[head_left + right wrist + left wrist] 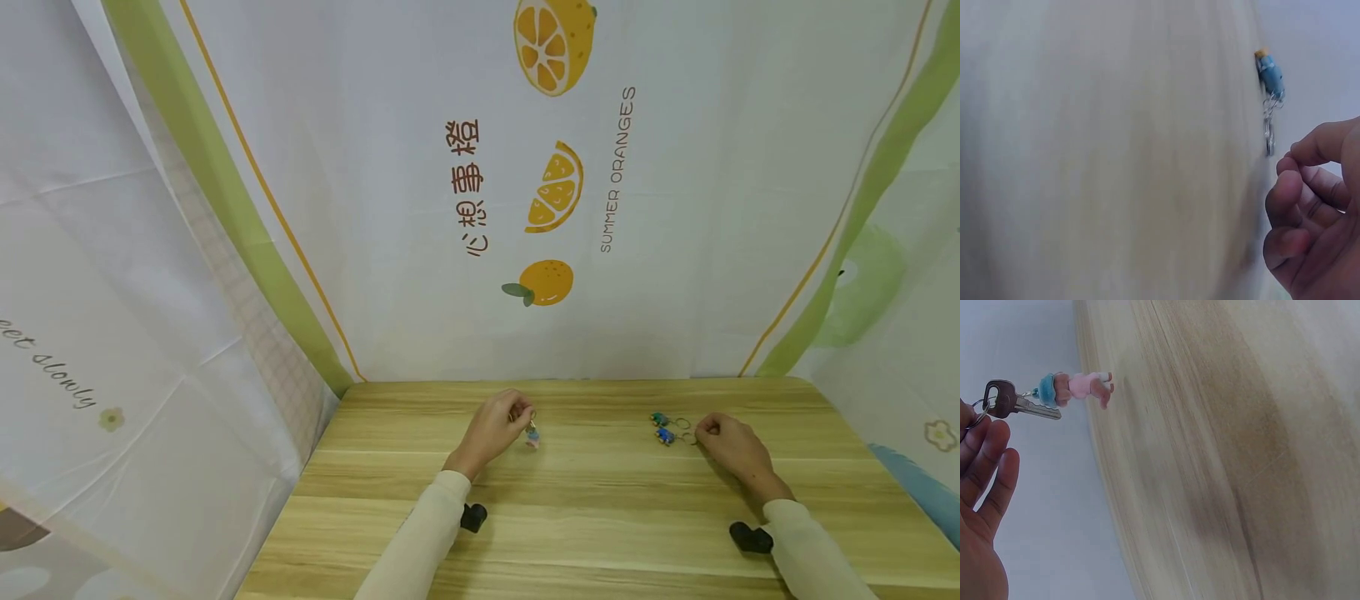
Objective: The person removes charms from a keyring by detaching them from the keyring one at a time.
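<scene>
My left hand [495, 423] pinches the metal ring of a keychain by its edge, out over the table's left half. From that ring hang a key [1004, 400] with a brown head and a small doll charm [1082, 386] in pink and turquoise. On the right, a green figure keychain [659, 419] and a blue figure keychain [665, 436] lie side by side, rings toward my right hand [735, 450]. Its thumb and forefinger meet at the tips with other fingers curled. In the right wrist view a gap shows between these fingertips and the nearby ring [1269, 137].
A wood-grain table [570, 517] carries everything. Behind it hangs a white cloth [405, 317] printed with oranges, with more cloth at both sides. A black wrist mount [474, 517] sits at the left cuff and another black mount [751, 537] at the right.
</scene>
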Available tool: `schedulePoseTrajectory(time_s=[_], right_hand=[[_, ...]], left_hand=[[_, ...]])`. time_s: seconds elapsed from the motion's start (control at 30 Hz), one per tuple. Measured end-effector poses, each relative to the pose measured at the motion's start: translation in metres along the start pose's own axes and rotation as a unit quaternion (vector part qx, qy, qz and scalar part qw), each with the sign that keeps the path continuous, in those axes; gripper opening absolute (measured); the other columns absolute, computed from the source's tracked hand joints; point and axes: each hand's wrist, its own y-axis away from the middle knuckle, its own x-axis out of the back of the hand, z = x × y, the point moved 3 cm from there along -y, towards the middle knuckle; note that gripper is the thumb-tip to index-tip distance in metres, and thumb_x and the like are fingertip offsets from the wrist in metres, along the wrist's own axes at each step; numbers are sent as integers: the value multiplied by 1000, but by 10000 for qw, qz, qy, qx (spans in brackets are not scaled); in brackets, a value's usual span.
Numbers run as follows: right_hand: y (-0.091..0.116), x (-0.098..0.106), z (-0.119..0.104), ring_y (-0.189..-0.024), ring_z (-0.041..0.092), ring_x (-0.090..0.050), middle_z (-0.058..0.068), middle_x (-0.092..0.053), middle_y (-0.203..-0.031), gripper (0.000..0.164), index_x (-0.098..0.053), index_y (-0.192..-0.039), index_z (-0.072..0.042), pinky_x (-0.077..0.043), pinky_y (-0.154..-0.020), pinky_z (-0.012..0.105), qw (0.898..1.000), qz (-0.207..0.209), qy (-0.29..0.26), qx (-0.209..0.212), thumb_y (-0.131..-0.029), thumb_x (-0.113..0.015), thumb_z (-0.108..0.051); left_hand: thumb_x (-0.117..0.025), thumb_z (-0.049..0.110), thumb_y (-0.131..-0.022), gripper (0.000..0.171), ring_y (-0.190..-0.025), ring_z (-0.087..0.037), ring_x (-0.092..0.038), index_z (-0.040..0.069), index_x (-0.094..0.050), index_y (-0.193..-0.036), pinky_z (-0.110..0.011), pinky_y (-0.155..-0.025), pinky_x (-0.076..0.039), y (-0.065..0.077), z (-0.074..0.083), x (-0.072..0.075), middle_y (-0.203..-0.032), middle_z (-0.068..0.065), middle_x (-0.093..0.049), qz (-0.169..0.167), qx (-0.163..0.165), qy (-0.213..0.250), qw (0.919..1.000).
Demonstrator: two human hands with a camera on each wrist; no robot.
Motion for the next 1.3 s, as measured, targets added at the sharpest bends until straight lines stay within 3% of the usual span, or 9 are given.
schedulePoseTrajectory(time_s=[0.27,0.67,1.03,1.3], right_hand=[[0,-4,-31,-83,21,-67,18,-75,-103,31,-71,-114,4,-53,-67,33,9984,216,-280,448,-107,-58,-23],[-9,-30,-109,-63,18,-64,17,-72,-106,24,-68,-120,6,-53,-52,28,9886,-165,-1138,967,-107,-61,-14],[-12,-69,-169,-52,12,-57,8,-72,-100,14,-70,-111,-3,-51,-50,28,9777,-576,-1227,1605,-107,-64,-15],[-8,-88,-198,-57,7,-58,2,-72,-100,10,-72,-111,-9,-51,-54,26,9692,-713,-1114,2078,-105,-68,-16]], left_hand=[[-66,17,-108,13,-82,-7,-65,9,-75,-111,-20,-74,-57,0,1,1,-97,-1,-73,9,-26,-62,10000],[-66,20,-108,15,-79,-5,-65,11,-76,-111,-18,-71,-56,-1,2,-1,-94,1,-73,35,-64,-49,10000],[-66,21,-108,14,-81,-6,-65,12,-76,-111,-20,-73,-56,-3,5,-3,-94,2,-73,29,-90,-33,10000],[-66,20,-108,14,-84,-8,-67,11,-76,-112,-21,-75,-57,-4,10,-4,-98,0,-74,-26,-81,135,9999]])
